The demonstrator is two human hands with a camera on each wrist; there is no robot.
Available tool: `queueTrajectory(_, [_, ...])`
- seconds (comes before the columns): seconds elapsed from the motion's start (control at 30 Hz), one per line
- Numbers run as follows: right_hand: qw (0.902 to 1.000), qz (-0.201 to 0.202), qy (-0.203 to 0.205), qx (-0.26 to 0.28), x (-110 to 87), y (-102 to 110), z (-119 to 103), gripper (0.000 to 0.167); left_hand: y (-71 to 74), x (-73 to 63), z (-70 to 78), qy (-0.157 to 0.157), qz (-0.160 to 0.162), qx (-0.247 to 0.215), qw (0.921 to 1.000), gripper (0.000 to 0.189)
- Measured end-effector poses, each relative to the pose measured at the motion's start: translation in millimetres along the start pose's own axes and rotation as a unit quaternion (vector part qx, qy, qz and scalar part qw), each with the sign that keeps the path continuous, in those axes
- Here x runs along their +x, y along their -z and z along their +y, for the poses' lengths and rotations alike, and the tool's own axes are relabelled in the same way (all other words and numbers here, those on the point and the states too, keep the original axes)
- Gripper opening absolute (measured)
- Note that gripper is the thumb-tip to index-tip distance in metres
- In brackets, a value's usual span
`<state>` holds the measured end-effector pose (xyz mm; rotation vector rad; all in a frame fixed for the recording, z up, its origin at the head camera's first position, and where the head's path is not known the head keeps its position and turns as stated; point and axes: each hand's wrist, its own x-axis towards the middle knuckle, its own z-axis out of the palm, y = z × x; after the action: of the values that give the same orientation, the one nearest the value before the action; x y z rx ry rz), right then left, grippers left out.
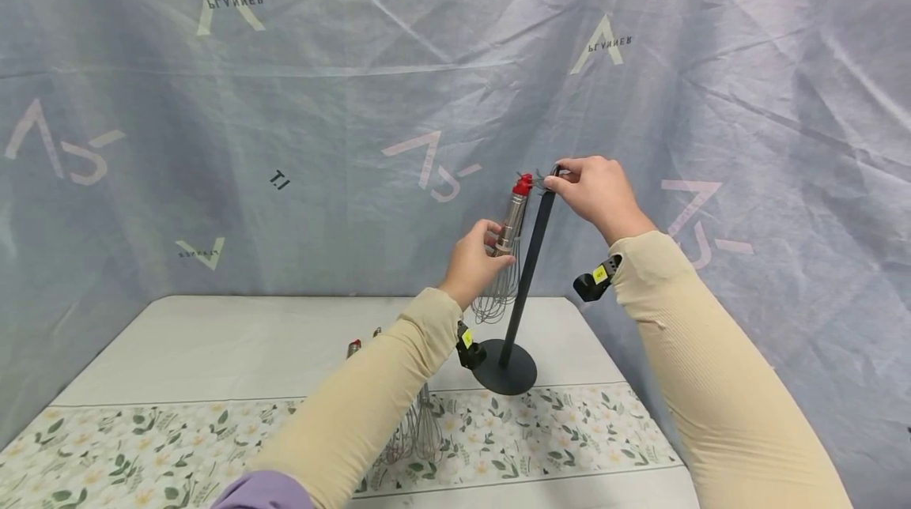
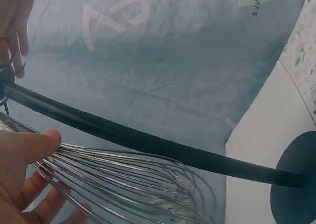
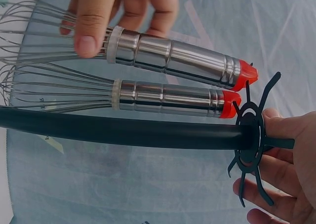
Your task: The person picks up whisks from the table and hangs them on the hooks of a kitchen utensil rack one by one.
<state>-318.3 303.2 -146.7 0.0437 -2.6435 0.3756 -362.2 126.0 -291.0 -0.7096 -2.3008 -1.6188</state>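
My left hand holds a wire whisk where its steel handle meets the wires, the thumb across them. The whisk points wires-down, and its red end cap sits close to the hook ring of a dark stand. A second red-capped whisk hangs between it and the pole, its cap right at a hook. At the top of the stand, my right hand grips the hook ring with thumb and fingers. The pole leans to the right in the head view, above its round base.
More whisks lie on the table, partly hidden beneath my left forearm; a red-capped handle pokes out beyond the sleeve. A floral strip crosses the white table. Behind it hangs a grey-blue printed cloth.
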Motion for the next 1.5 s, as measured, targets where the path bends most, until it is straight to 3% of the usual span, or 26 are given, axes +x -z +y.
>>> queueTrajectory(0.27, [1.0000, -0.001, 0.002, 0.001, -0.6, -0.5, -0.9, 0.058, -2.1, -6.9, -18.1, 0.023, -0.015, -0.011, 0.9996, 0.039])
queueTrajectory(0.8, [1.0000, -0.007, 0.002, -0.002, 0.0, 1.9, -0.5, 0.058, -0.9, -26.7, -47.0, 0.029, -0.051, -0.002, 0.9983, 0.057])
queueTrajectory(1.03, [0.9999, -0.010, 0.006, 0.002, 1.0, 3.5, 0.1, 0.059, 11.5, -41.3, -59.4, 0.053, -0.068, -0.018, 0.9961, 0.063])
queueTrajectory(1.2, [0.9998, -0.019, 0.001, 0.006, 1.8, 4.8, 1.6, 0.059, 25.6, -53.1, -74.7, 0.071, -0.062, -0.030, 0.9951, 0.062])
queueTrajectory(1.5, [0.9999, -0.015, 0.008, 0.002, 1.8, 8.5, 6.2, 0.059, 53.4, -72.8, -97.7, 0.089, -0.035, -0.009, 0.9954, 0.058])
